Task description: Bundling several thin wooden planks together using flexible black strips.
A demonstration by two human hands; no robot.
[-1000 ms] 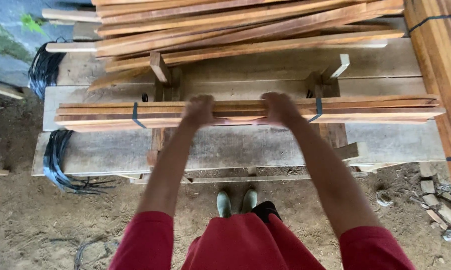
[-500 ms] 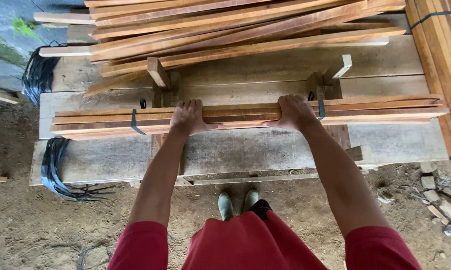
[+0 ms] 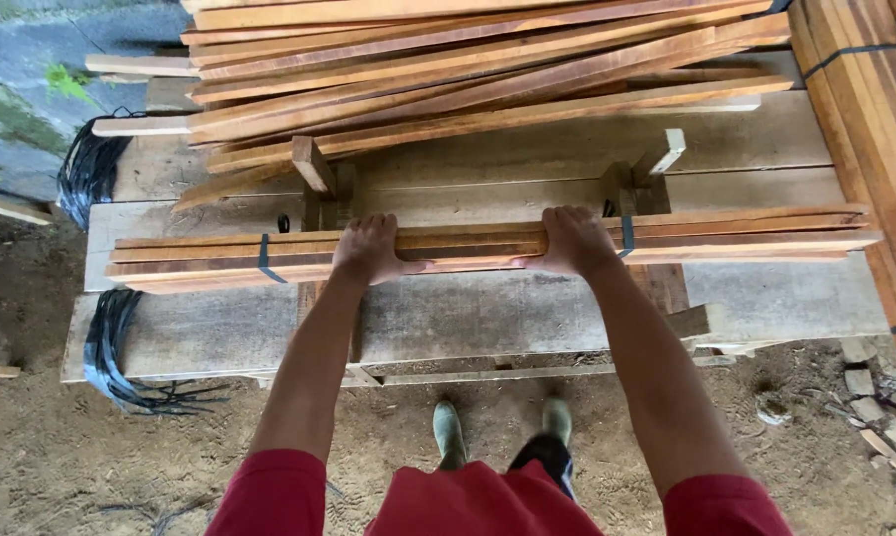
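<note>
The strapped bundle of slats (image 3: 487, 246) is gripped at mid-length by the left hand (image 3: 368, 250) and right hand (image 3: 572, 241), fingers curled over it, above the plank bench (image 3: 527, 308); a lift seems in hand; level, even raising by both is called for.

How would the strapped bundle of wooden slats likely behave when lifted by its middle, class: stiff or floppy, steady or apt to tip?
The bundle of slats is long and thin, so its ends may sag slightly. Two black straps bind it, so it probably lifts as one. The left hand and right hand grip near the middle, likely keeping it balanced.
</note>
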